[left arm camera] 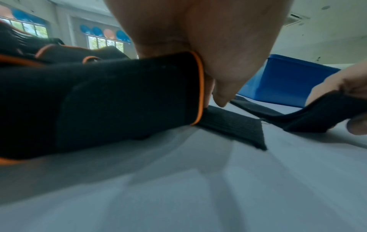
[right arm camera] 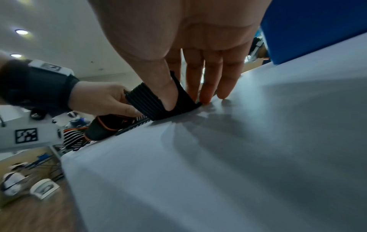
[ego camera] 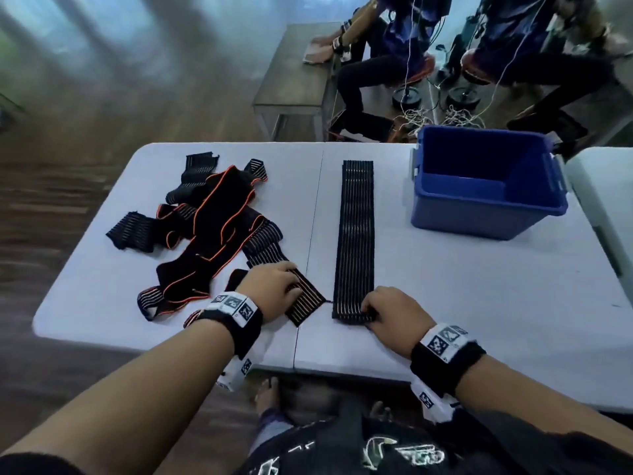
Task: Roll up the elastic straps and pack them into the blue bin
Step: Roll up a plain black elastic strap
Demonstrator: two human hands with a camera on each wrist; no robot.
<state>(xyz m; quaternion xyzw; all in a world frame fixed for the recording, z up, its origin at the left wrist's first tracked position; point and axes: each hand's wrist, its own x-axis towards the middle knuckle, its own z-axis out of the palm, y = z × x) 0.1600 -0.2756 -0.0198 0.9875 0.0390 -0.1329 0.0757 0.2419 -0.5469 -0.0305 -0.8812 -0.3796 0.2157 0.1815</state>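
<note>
A loose heap of black elastic straps with orange edging (ego camera: 209, 231) lies on the left half of the pale grey counter (ego camera: 479, 286); they overlap too much to count. At the heap's near right edge the left hand (ego camera: 274, 289) reaches in palm down, wrist low, its fingers (ego camera: 291, 286) curled over the end of a ribbed black strap end (ego camera: 306, 303) that pokes out of the heap toward the counter's middle seam. Right of the seam, one long ribbed black strap (ego camera: 356, 234) lies flat and straight, running from near to far. The right hand (ego camera: 394, 310) sits at its near end, thumb under and fingers (right arm camera: 210, 81) over, pinching that end, which is lifted and folded up off the counter. At the far right stands one blue plastic bin (ego camera: 486, 210), open-topped, with no strap showing inside.
</note>
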